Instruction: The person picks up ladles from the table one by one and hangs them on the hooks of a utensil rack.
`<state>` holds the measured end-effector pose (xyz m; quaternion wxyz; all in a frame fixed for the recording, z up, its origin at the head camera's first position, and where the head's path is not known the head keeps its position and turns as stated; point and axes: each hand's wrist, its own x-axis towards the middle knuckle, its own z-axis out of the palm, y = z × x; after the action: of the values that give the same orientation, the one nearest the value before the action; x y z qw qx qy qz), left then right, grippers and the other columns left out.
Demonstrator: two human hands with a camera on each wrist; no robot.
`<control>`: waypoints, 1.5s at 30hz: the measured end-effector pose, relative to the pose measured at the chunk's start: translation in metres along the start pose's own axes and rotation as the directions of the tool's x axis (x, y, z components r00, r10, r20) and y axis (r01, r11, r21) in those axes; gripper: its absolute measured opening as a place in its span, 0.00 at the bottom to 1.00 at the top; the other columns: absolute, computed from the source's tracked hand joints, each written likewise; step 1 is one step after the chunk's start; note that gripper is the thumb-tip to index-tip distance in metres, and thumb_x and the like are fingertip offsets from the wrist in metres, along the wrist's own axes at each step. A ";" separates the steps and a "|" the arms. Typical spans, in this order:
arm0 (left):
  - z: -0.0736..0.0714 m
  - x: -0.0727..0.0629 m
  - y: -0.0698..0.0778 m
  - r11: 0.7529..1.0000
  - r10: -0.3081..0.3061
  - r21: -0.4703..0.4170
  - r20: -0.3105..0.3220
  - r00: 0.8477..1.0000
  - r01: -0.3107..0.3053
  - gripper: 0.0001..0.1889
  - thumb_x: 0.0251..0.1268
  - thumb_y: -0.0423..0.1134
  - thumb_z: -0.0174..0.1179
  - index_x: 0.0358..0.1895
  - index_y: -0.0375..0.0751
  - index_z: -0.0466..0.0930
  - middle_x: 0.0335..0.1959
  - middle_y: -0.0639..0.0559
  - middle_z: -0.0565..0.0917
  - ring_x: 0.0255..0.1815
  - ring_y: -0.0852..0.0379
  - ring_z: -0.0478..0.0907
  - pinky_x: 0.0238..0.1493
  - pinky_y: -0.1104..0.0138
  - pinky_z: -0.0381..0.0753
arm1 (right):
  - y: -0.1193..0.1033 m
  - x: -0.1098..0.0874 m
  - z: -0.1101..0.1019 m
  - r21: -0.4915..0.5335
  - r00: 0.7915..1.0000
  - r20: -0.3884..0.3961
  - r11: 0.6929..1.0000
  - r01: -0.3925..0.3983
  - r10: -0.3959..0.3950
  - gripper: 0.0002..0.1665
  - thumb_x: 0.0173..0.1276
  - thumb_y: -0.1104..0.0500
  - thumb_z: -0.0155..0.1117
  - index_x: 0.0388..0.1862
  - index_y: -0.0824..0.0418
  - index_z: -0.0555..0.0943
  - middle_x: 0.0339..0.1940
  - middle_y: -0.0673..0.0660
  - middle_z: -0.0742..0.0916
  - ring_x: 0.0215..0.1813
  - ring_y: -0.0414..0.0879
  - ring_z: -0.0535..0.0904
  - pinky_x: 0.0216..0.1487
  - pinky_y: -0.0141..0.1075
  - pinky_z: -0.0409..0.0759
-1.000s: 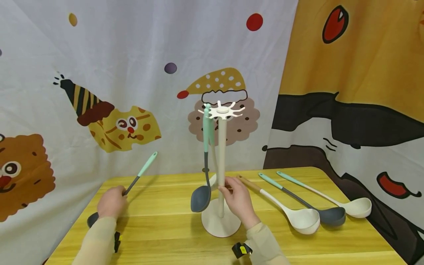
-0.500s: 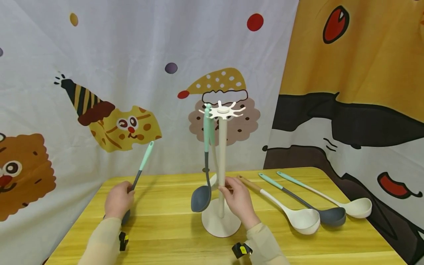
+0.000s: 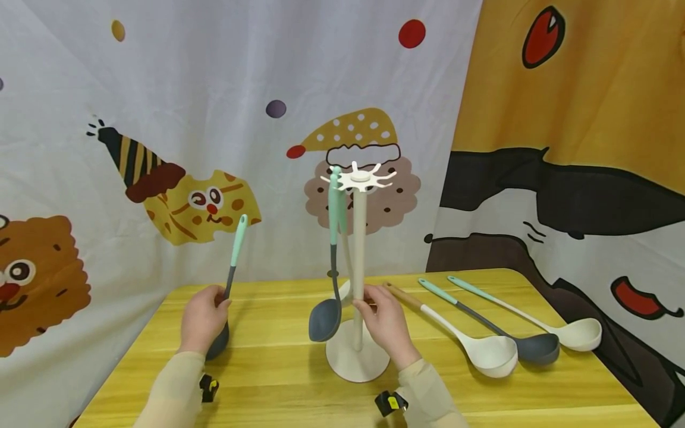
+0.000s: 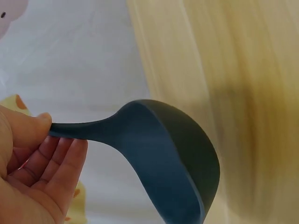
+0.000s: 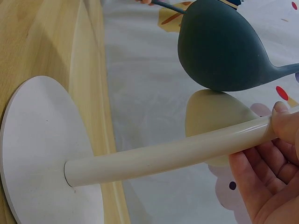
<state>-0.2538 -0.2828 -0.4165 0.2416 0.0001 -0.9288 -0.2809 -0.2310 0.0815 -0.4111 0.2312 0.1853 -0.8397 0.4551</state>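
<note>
My left hand (image 3: 205, 318) pinches a dark grey, round-bowled ladle (image 4: 159, 149), its mint-green handle (image 3: 238, 241) pointing to one o'clock. My right hand (image 3: 387, 321) holds a cream, round-footed pole stand (image 3: 359, 249) at the ladle's three o'clock.

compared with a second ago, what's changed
The left hand moved right, toward the stand, and the dark ladle it grips swung more upright. Nothing was newly grasped or released. The right hand still holds the stand; the hanging utensils and three ladles on the table stayed put.
</note>
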 end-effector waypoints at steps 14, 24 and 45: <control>-0.003 -0.002 0.041 0.986 0.145 -0.063 -0.099 0.985 -0.151 0.05 0.62 0.29 0.66 0.39 0.34 0.81 0.32 0.42 0.84 0.37 0.41 0.82 0.39 0.47 0.81 | 0.001 0.001 0.000 0.001 1.000 0.002 1.000 -0.009 0.009 0.11 0.71 0.62 0.65 0.50 0.60 0.83 0.42 0.55 0.83 0.44 0.51 0.83 0.44 0.42 0.84; -0.010 -0.006 0.067 0.965 0.223 -0.105 -0.146 0.964 -0.239 0.07 0.59 0.27 0.68 0.39 0.35 0.81 0.33 0.44 0.84 0.37 0.43 0.83 0.37 0.48 0.83 | 0.000 0.002 0.000 0.004 1.000 0.005 1.000 -0.017 0.017 0.11 0.70 0.62 0.65 0.50 0.61 0.83 0.43 0.56 0.83 0.45 0.52 0.83 0.44 0.43 0.84; -0.026 -0.024 0.118 0.906 0.361 -0.160 -0.192 0.913 -0.392 0.12 0.51 0.24 0.73 0.36 0.40 0.82 0.31 0.50 0.83 0.34 0.53 0.83 0.32 0.58 0.86 | 0.001 0.002 0.001 0.001 1.000 0.003 1.000 -0.009 0.009 0.11 0.70 0.63 0.65 0.50 0.61 0.83 0.42 0.55 0.83 0.44 0.51 0.83 0.44 0.42 0.84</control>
<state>-0.2052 -0.1934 -0.3465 0.3628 -0.1811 -0.8573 -0.3173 -0.2329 0.0813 -0.4112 0.2280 0.1822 -0.8407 0.4562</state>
